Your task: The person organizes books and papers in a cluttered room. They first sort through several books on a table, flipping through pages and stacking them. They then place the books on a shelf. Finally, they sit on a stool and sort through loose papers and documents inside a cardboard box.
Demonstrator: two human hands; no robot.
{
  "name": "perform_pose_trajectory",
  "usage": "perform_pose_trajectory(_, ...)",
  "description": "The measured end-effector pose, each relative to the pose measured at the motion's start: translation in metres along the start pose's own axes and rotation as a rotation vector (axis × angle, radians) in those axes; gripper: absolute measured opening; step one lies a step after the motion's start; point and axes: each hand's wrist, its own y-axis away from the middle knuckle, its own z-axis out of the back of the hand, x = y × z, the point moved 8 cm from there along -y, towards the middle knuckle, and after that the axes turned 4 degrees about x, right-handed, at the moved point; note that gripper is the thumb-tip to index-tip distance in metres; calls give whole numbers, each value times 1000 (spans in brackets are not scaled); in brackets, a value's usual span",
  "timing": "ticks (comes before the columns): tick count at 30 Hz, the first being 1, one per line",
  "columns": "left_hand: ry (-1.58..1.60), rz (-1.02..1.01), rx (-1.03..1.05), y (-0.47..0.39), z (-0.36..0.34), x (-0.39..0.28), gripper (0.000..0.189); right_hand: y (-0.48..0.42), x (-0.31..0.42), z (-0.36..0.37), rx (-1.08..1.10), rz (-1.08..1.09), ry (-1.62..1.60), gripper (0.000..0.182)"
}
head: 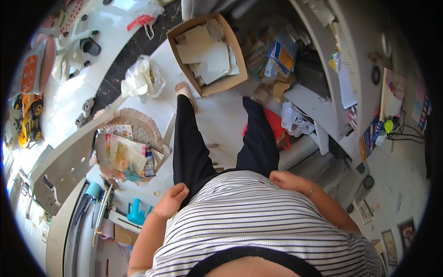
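My left hand (171, 200) is beside my left thigh, its fingers curled on the cloth of the black trousers (190, 149). By the hem of the striped shirt (252, 207), my right hand (289, 181) is closed at the other side of the trousers; its fingertips are partly hidden. Beyond my feet, an open cardboard box (223, 86) on the floor holds loose papers (204, 53). A pink frilled seat cushion (145, 121) lies to the left, with a tray (104, 149) of booklets and papers on it.
A clear plastic bag (157, 78) with papers lies left of the box. Papers and packets (282, 57) are heaped right of it. A red bag (273, 124) and a white plastic bag (296, 119) lie by my right leg. A turquoise plastic item (136, 213) and a toy vehicle (29, 119) are at left.
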Motion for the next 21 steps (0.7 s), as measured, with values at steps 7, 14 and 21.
perform_pose_trajectory(7,654,360,36,-31,-33,63,17,-88,-22,-16,469,-51,426,15)
perform_pose_trajectory(14,453,297,123,-78,-27,79,19,-87,-52,-7,363,-77,81,10)
perform_pose_trajectory(21,367,210,-543,-117,69,156,13,-133,-68,46,-237,-35,-164,8)
